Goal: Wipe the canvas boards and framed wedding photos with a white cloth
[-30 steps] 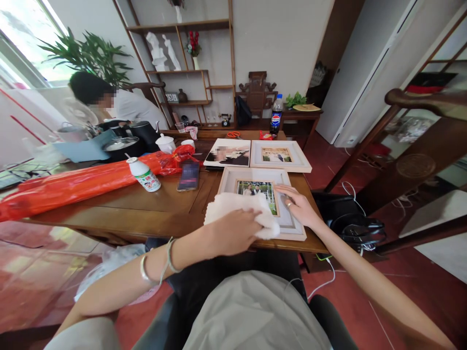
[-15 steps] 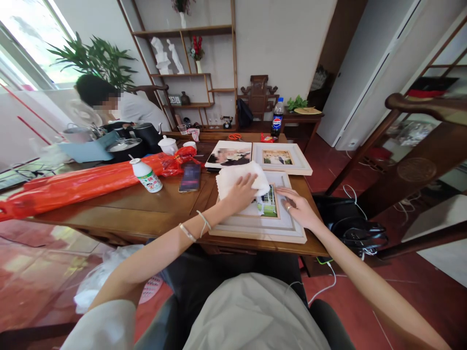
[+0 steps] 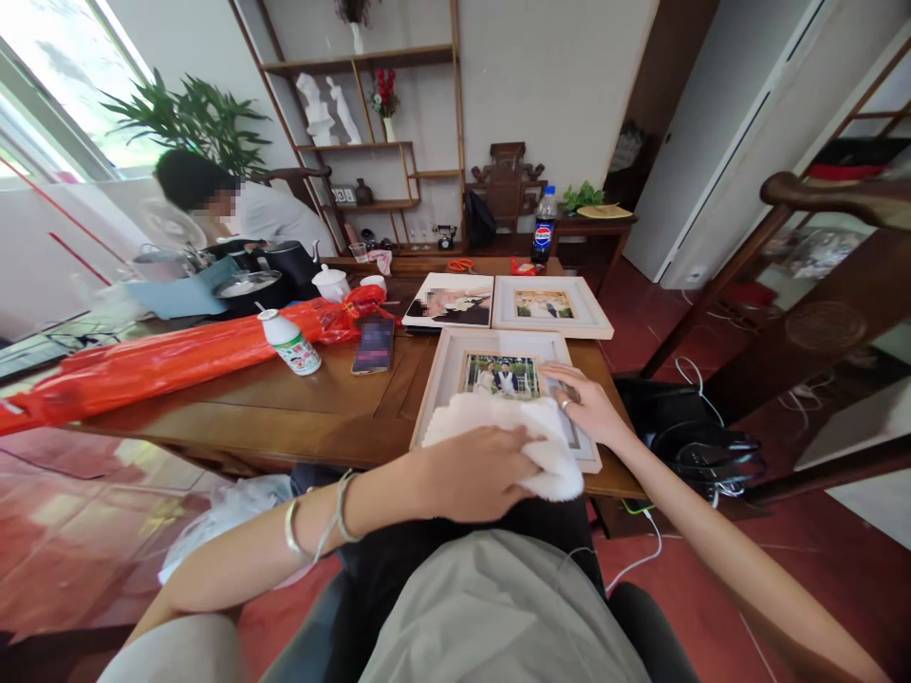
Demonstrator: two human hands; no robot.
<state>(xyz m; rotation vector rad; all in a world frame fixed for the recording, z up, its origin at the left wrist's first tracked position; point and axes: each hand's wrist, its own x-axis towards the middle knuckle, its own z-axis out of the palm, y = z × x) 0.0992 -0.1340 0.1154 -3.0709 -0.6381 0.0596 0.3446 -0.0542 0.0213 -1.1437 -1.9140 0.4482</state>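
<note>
A white cloth (image 3: 512,417) lies bunched under my left hand (image 3: 478,472), whose fingers curl against it at the near edge of a framed photo (image 3: 442,379). The cloth covers the lower part of this frame, while the picture of two people inside its pale mat shows above. My right hand (image 3: 587,403), with a ring on one finger, rests on the right side of the same frame, its fingers stretched out and holding nothing. Just beyond lie another framed photo (image 3: 594,318) and a photo panel (image 3: 427,315).
The wooden table (image 3: 342,413) also carries a phone (image 3: 373,345), a white bottle (image 3: 290,341), a long red plastic-wrapped bundle (image 3: 177,353), scissors (image 3: 459,265) and a cola bottle (image 3: 544,228). A person (image 3: 274,211) sits at the far left. A wooden chair (image 3: 818,285) stands at right.
My left hand has drawn the cloth from the upper left of the frame down to its near edge, uncovering the picture. My right hand has stayed at the frame's right side.
</note>
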